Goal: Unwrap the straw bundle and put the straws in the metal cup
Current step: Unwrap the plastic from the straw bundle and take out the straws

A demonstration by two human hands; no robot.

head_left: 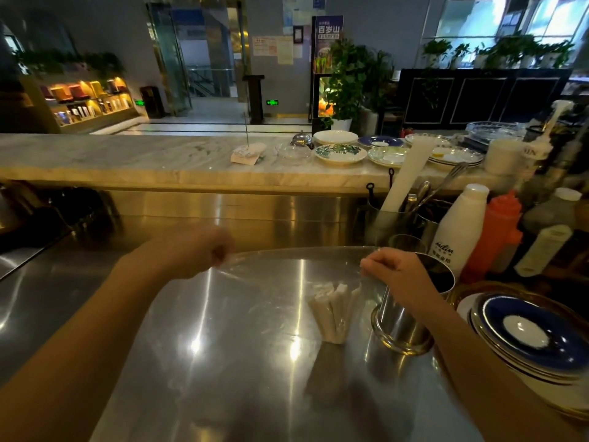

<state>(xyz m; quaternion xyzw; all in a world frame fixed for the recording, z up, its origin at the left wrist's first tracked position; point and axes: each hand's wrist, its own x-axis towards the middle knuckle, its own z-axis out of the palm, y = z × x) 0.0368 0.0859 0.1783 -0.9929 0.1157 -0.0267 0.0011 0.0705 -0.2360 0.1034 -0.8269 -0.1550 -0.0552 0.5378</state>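
Observation:
A clear plastic wrap [287, 282] is stretched wide between my two hands above the steel counter. My left hand [204, 250] pinches its left edge and is blurred. My right hand [395, 272] pinches its right edge, just in front of the metal cup [401, 327]. Seen through the film, a bundle of white paper-wrapped straws [334, 311] stands leaning near the wrap's lower part, left of the cup. The metal cup stands upright on the counter; my right wrist covers part of its rim.
A stack of blue-and-white plates [526, 339] sits at the right edge. Behind the cup are a white bottle [459, 231], an orange squeeze bottle [500, 231] and a utensil holder [392, 224]. Plates [341, 153] line the marble ledge.

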